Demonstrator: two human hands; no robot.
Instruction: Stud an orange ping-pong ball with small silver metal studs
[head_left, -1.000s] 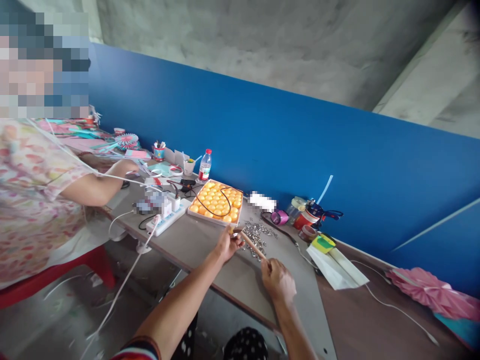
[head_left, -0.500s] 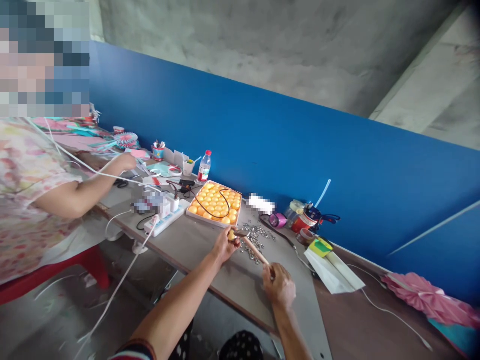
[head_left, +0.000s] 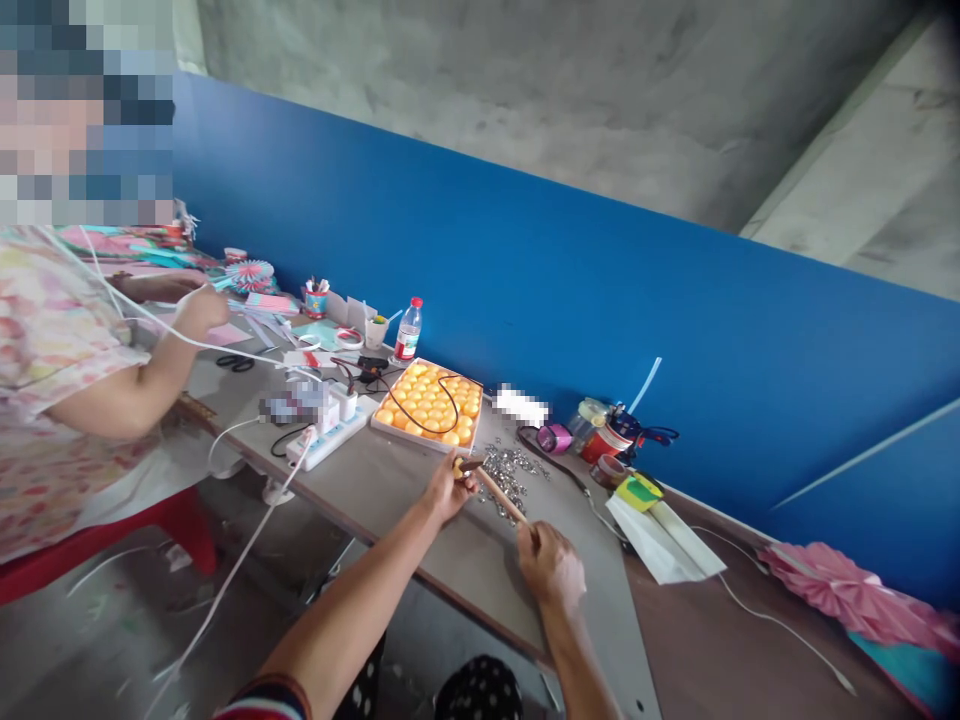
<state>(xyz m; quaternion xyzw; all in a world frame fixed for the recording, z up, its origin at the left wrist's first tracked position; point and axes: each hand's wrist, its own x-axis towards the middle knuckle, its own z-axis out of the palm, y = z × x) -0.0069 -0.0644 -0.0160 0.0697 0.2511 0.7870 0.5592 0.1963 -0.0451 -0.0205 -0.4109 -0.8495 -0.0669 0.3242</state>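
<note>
My right hand (head_left: 553, 570) is wrapped round the pale wooden handle of a small hammer (head_left: 501, 497). The hammer's dark metal head lies by the fingers of my left hand (head_left: 448, 492). Those fingers are closed on a small yellowish piece (head_left: 460, 469), partly hidden by the fingers and the hammer head; its kind is unclear. Just beyond both hands, many small shiny metal pieces (head_left: 510, 470) lie scattered on the grey tabletop (head_left: 405, 505).
Behind my left hand sits a tray of orange balls (head_left: 427, 400) with a black cable across it. Left of it are a white power strip (head_left: 330, 440) and a bottle (head_left: 409, 330). A person (head_left: 82, 400) works at the far left. A purple roll (head_left: 553, 438) lies right.
The hammer head has shifted slightly left, closer over the yellowish piece, along with my right hand. The other person's hand has drawn back to the left.
</note>
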